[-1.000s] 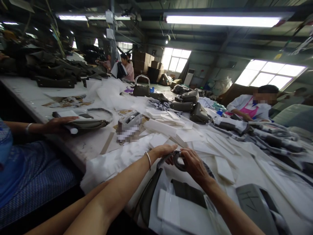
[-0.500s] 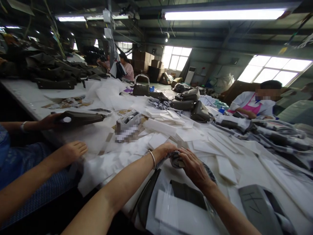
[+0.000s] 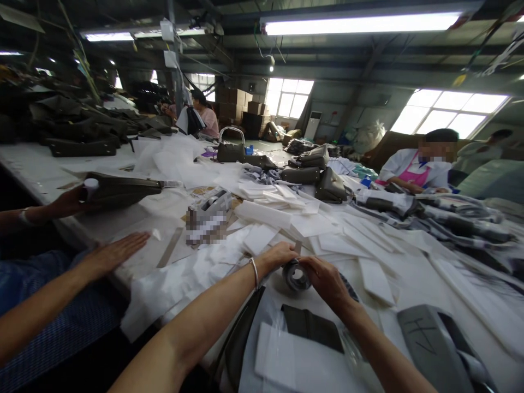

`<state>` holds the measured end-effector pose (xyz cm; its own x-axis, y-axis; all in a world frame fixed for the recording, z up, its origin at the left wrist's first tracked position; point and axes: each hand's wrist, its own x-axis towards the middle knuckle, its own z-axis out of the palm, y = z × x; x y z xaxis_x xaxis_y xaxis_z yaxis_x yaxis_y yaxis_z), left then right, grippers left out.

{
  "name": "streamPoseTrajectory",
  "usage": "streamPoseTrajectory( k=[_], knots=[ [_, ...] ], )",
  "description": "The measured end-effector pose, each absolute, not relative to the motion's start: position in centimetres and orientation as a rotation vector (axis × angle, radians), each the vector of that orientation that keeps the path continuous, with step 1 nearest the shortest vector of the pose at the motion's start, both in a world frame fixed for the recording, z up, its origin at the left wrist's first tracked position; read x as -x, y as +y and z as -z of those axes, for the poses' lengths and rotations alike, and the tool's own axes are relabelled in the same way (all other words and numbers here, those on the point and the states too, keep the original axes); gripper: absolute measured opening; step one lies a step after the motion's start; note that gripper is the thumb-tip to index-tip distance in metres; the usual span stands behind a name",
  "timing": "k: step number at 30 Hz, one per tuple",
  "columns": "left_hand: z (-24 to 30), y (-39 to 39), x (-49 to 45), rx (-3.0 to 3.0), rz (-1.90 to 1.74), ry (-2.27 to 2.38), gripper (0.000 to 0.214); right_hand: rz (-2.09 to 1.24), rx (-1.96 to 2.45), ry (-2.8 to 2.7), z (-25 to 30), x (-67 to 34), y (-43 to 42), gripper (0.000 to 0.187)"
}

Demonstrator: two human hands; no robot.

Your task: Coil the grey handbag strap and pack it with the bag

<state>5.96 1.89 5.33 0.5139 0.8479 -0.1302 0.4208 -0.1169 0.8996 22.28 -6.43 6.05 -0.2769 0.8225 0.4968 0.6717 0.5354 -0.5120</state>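
Observation:
In front of me, a coiled grey strap-like roll [image 3: 296,277] stands on the table with its round hole facing me. My left hand [image 3: 278,255], with a white bracelet at its wrist, is closed at the roll's upper left. My right hand [image 3: 327,277] pinches its upper right edge. A short greyish strip [image 3: 298,248] shows between my fingertips; I cannot tell which hand has it. A dark band passes behind my right wrist. Between my forearms lies a dark olive bag [image 3: 313,327] with a white foam sheet [image 3: 295,357] and clear plastic over it.
A grey tape dispenser [image 3: 429,344] stands at the right, another dispenser [image 3: 210,210] left of centre. White sheets [image 3: 266,215] cover much of the table. On the left a co-worker's hands [image 3: 114,254] are by a dark bag [image 3: 126,188]. Another person [image 3: 413,164] sits across.
The roll has turned, so its hole now faces me. My fingers have shifted to its top edge. The co-worker's bag has moved left, and the nearer hand lies flatter.

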Motion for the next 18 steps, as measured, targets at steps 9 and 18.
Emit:
streamPoseTrajectory(
  k=[9,18],
  knots=[
    [-5.5,0.8,-5.6,-1.590,-0.587,0.974,0.011,-1.057,1.374,-1.546,-7.4,-22.2,-4.8,0.033],
    [-5.2,0.2,-5.3,-1.570,-0.690,0.978,0.012,-1.182,1.413,-1.268,-5.8,-22.3,-3.8,0.049]
  ],
)
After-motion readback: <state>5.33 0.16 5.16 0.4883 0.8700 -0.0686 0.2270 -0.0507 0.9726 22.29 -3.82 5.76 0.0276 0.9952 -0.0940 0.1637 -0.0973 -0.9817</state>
